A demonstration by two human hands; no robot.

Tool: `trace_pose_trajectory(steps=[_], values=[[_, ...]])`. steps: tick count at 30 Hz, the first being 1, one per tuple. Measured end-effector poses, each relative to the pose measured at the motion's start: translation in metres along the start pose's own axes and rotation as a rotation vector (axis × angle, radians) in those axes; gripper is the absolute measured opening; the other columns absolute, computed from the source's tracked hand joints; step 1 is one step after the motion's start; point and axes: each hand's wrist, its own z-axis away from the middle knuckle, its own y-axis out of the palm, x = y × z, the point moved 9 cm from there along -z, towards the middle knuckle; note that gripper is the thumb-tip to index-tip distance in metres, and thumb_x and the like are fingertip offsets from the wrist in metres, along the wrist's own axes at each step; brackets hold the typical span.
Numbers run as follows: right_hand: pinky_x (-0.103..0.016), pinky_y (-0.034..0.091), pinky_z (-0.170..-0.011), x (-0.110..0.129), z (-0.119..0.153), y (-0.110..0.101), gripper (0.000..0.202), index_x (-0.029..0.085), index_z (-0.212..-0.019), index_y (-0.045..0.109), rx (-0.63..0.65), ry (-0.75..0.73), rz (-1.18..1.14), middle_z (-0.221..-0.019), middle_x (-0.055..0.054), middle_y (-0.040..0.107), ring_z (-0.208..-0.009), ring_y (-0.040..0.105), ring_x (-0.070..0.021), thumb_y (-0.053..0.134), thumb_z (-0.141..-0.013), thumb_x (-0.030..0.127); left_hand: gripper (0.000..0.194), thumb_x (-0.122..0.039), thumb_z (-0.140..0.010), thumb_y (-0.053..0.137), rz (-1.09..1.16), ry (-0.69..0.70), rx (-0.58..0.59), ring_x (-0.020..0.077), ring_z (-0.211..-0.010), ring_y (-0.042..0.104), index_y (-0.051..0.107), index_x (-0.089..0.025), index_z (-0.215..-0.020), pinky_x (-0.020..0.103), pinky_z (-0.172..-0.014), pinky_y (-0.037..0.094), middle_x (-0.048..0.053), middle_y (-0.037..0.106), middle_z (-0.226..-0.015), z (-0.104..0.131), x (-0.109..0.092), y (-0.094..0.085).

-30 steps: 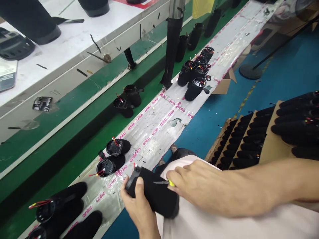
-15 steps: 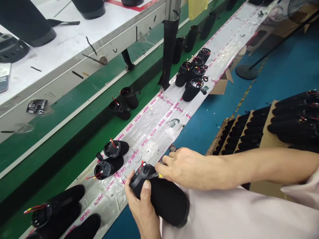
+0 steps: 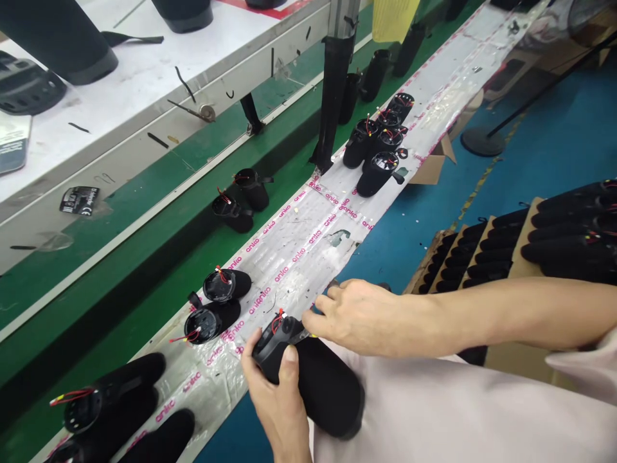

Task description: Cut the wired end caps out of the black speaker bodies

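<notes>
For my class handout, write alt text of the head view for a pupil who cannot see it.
The left hand grips a black cylinder near its wired end; the right hand holds a mostly hidden tool there. Similar cylinders sit on a strip printed "anko".

The white ledge (pink-lettered) carries several black cylinders.

The blue floor occupies the right side, marked with a yellow striped line. A white tabletop runs diagonally beside a green surface. Upper left: white shelf. Top centre: post, black-wrapped. Upper right: round stand base.
</notes>
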Motion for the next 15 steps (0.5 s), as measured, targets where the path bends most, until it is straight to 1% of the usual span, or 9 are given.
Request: trace_pose_trajectory(steps=[2,4,6,9,11,12,13,15], values=[[-0.033,0.025,-0.049,0.001,0.000,-0.004,0.020,0.017,-0.106,0.052,-0.009,0.004,0.043,-0.080,-0.003,0.057,-0.060,0.051,-0.0180,0.052,-0.089,0.007,0.063,-0.055,-0.078,0.072,-0.063,0.037,-0.034,0.0354,-0.114,0.061,0.058,-0.024,-0.131,0.054,-0.101,0.045,0.011,0.063,-0.124,0.001,-0.004,-0.002],[-0.034,0.023,-0.048,0.005,0.000,-0.005,0.020,0.016,-0.104,0.053,-0.006,-0.022,0.067,-0.080,-0.004,0.057,-0.059,0.051,-0.0178,0.052,-0.087,0.006,0.062,-0.053,-0.078,0.073,-0.107,0.054,-0.048,0.0365,-0.114,0.061,0.058,-0.024,-0.130,0.056,-0.100,0.044,0.011,0.063,-0.124,0.002,-0.006,-0.002],[-0.034,0.021,-0.047,0.007,-0.003,-0.002,0.022,0.015,-0.105,0.053,0.029,-0.039,0.058,-0.079,-0.003,0.058,-0.057,0.051,-0.0177,0.054,-0.086,0.007,0.061,-0.052,-0.078,0.072,-0.140,0.063,-0.055,0.0365,-0.113,0.061,0.057,-0.024,-0.130,0.057,-0.100,0.044,0.011,0.063,-0.124,0.003,-0.008,-0.002],[-0.033,0.019,-0.046,0.003,-0.008,0.004,0.023,0.014,-0.108,0.054,0.077,-0.023,0.000,-0.078,-0.002,0.059,-0.055,0.052,-0.0175,0.059,-0.086,0.010,0.062,-0.052,-0.078,0.073,-0.128,0.054,-0.054,0.0361,-0.115,0.060,0.057,-0.025,-0.131,0.057,-0.104,0.041,0.010,0.062,-0.124,0.003,-0.006,-0.002],[-0.033,0.019,-0.046,0.001,-0.009,0.003,0.015,0.015,-0.107,0.055,0.080,-0.031,-0.078,-0.077,-0.002,0.060,-0.055,0.053,-0.0170,0.057,-0.092,0.013,0.064,-0.054,-0.077,0.075,-0.075,0.034,-0.044,0.0367,-0.119,0.059,0.057,-0.025,-0.131,0.058,-0.106,0.041,0.011,0.061,-0.127,0.001,-0.001,-0.002],[-0.033,0.020,-0.047,0.000,-0.008,0.000,0.008,0.015,-0.106,0.055,0.073,-0.036,-0.125,-0.077,-0.001,0.061,-0.055,0.054,-0.0167,0.054,-0.097,0.015,0.065,-0.055,-0.078,0.075,-0.045,0.017,-0.036,0.0369,-0.121,0.058,0.057,-0.025,-0.132,0.058,-0.107,0.041,0.011,0.061,-0.128,-0.001,0.002,-0.002],[-0.032,0.022,-0.048,-0.002,-0.006,-0.004,0.007,0.016,-0.104,0.056,0.054,-0.032,-0.180,-0.077,-0.001,0.062,-0.057,0.056,-0.0166,0.051,-0.102,0.019,0.065,-0.057,-0.079,0.074,-0.015,-0.001,-0.032,0.0369,-0.121,0.058,0.057,-0.025,-0.133,0.058,-0.106,0.041,0.011,0.062,-0.128,-0.002,0.006,-0.003],[-0.031,0.027,-0.052,-0.010,-0.002,-0.013,0.018,0.017,-0.104,0.058,-0.008,0.028,-0.308,-0.082,-0.002,0.066,-0.064,0.061,-0.0171,0.045,-0.109,0.029,0.063,-0.059,-0.083,0.070,0.034,-0.037,-0.031,0.0357,-0.119,0.060,0.057,-0.025,-0.135,0.057,-0.105,0.044,0.011,0.063,-0.126,-0.005,0.014,-0.004]])
